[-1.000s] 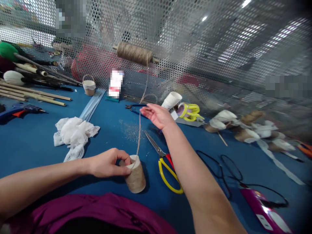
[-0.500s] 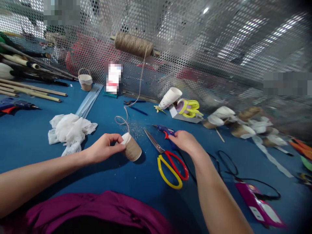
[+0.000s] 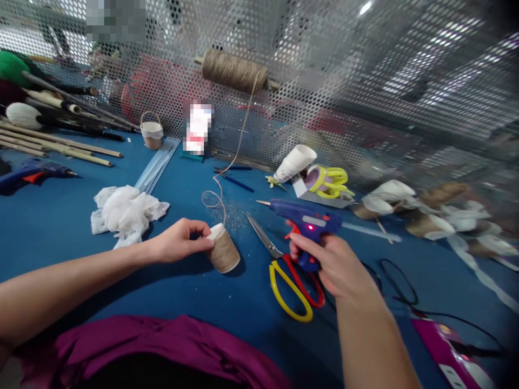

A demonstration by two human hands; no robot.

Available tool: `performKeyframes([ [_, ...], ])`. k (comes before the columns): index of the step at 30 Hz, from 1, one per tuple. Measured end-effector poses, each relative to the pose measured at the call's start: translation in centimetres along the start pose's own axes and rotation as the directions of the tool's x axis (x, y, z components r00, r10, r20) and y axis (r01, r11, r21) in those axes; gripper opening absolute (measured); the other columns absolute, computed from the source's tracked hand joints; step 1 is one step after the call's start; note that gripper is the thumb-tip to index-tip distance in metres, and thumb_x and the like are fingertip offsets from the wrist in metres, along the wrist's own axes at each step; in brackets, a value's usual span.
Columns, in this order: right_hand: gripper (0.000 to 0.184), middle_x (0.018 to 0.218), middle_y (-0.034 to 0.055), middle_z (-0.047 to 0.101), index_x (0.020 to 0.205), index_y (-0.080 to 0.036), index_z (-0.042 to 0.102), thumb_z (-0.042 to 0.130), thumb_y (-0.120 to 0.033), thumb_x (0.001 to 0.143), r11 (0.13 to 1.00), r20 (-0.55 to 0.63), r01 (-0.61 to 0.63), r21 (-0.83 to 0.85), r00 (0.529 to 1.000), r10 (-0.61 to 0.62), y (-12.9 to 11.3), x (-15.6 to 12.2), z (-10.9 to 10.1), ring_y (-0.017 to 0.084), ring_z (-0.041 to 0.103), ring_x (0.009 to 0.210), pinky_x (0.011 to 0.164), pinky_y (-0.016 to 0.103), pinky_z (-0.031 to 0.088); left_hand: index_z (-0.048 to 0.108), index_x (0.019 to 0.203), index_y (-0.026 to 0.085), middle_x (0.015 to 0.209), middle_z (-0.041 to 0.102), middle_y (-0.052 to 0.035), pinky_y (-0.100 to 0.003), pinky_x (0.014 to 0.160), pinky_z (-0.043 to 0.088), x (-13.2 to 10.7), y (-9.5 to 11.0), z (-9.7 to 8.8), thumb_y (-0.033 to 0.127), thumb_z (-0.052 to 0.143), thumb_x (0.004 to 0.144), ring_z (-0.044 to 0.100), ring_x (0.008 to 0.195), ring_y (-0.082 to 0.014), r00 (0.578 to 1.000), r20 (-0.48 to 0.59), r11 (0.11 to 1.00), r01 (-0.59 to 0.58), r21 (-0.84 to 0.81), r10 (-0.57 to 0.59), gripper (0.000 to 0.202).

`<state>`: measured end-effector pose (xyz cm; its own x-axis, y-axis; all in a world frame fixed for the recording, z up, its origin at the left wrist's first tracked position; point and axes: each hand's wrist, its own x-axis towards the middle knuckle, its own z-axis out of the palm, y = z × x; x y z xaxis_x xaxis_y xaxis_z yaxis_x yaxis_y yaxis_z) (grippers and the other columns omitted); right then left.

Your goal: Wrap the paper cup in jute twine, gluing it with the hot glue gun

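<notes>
My left hand (image 3: 178, 241) is closed on the white rim of a small paper cup wrapped in jute twine (image 3: 223, 252), which lies tilted on the blue table. A strand of twine (image 3: 233, 162) runs from the cup in a slack loop up to a spool (image 3: 234, 70) mounted on the perforated metal screen. My right hand (image 3: 332, 265) grips a blue glue gun (image 3: 304, 219) by its handle, lifted above the table with its nozzle pointing left and a red light glowing on its side. Scissors with red and yellow handles (image 3: 290, 275) lie just under that hand.
A white crumpled cloth (image 3: 127, 210) lies at left, with sticks (image 3: 57, 146) and a second glue gun (image 3: 32, 172) beyond. A small basket (image 3: 151, 132), a white paper cup (image 3: 294, 162), yellow rings (image 3: 330, 181), wrapped cups (image 3: 409, 202), a black cord (image 3: 399, 283) and a purple device (image 3: 450, 351) surround the work area.
My right hand let go of the taut twine, dropped to the table, took the blue glue gun and lifted it. The twine went slack. My left hand tilted the cup onto its side.
</notes>
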<state>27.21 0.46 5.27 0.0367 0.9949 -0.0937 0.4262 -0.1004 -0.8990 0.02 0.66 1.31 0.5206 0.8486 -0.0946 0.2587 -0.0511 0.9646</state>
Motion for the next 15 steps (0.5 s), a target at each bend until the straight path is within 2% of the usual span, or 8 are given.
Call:
performKeyframes([
  [2, 0.025, 0.053, -0.0026, 0.053, 0.075, -0.015, 0.058, 0.063, -0.039, 0.072, 0.997, 0.069, 0.024, 0.075, 0.997, -0.029, -0.9, -1.8, 1.1, 0.009, 0.049, 0.046, 0.046, 0.021, 0.042, 0.054, 0.07, 0.012, 0.068, 0.054, -0.0005, -0.023, 0.061, 0.037, 0.0, 0.1, -0.1, 0.031, 0.051, 0.076, 0.047, 0.064, -0.0109, 1.0, 0.003, 1.0, 0.009, 0.017, -0.009, 0.02],
  [4, 0.026, 0.053, -0.0017, 0.055, 0.081, -0.014, 0.061, 0.061, -0.039, 0.074, 0.998, 0.126, 0.032, 0.051, 0.991, -0.038, -1.4, -3.1, 2.2, 0.009, 0.049, 0.044, 0.044, 0.021, 0.041, 0.054, 0.071, 0.012, 0.069, 0.055, -0.0007, -0.023, 0.062, 0.038, -0.1, 0.2, -0.2, 0.031, 0.051, 0.076, 0.047, 0.065, -0.011, 1.0, -0.01, 0.999, 0.014, 0.03, -0.014, 0.02],
  [7, 0.029, 0.051, -0.0005, 0.056, 0.083, -0.014, 0.063, 0.056, -0.041, 0.076, 0.993, 0.164, 0.053, -0.105, 0.986, -0.035, -1.3, -4.3, 3.3, 0.012, 0.052, 0.045, 0.044, 0.023, 0.044, 0.054, 0.07, 0.012, 0.068, 0.055, -0.0007, -0.023, 0.063, 0.038, 0.0, 0.2, -0.4, 0.03, 0.051, 0.077, 0.048, 0.065, -0.0112, 1.0, -0.024, 0.999, 0.011, 0.04, -0.01, 0.02],
  [10, 0.029, 0.047, -0.0011, 0.055, 0.074, -0.015, 0.063, 0.053, -0.041, 0.078, 0.953, 0.161, 0.113, -0.283, 0.985, -0.069, -1.0, -4.8, 3.8, 0.012, 0.053, 0.042, 0.043, 0.024, 0.045, 0.054, 0.07, 0.012, 0.068, 0.056, -0.0007, -0.023, 0.062, 0.038, 0.1, 0.1, -0.5, 0.029, 0.051, 0.077, 0.048, 0.065, -0.0109, 0.999, -0.039, 0.998, 0.007, 0.059, -0.004, 0.019],
  [12, 0.03, 0.043, -0.0019, 0.053, 0.068, -0.016, 0.062, 0.051, -0.041, 0.079, 0.92, 0.173, 0.18, -0.349, 0.977, -0.126, -0.8, -4.9, 3.8, 0.012, 0.052, 0.039, 0.042, 0.024, 0.044, 0.055, 0.07, 0.012, 0.069, 0.057, -0.001, -0.023, 0.062, 0.038, 0.1, 0.1, -0.5, 0.029, 0.051, 0.077, 0.049, 0.065, -0.0109, 0.999, -0.042, 0.998, 0.003, 0.069, 0.0, 0.019],
  [15, 0.028, 0.043, -0.0024, 0.053, 0.069, -0.016, 0.062, 0.05, -0.039, 0.08, 0.874, 0.179, 0.284, -0.394, 0.957, -0.23, -0.9, -5.0, 3.9, 0.013, 0.052, 0.039, 0.043, 0.024, 0.045, 0.055, 0.071, 0.012, 0.07, 0.059, -0.0016, -0.023, 0.063, 0.038, 0.1, 0.2, -0.4, 0.03, 0.051, 0.078, 0.05, 0.065, -0.0111, 0.999, -0.038, 0.998, 0.008, 0.067, -0.005, 0.02],
])
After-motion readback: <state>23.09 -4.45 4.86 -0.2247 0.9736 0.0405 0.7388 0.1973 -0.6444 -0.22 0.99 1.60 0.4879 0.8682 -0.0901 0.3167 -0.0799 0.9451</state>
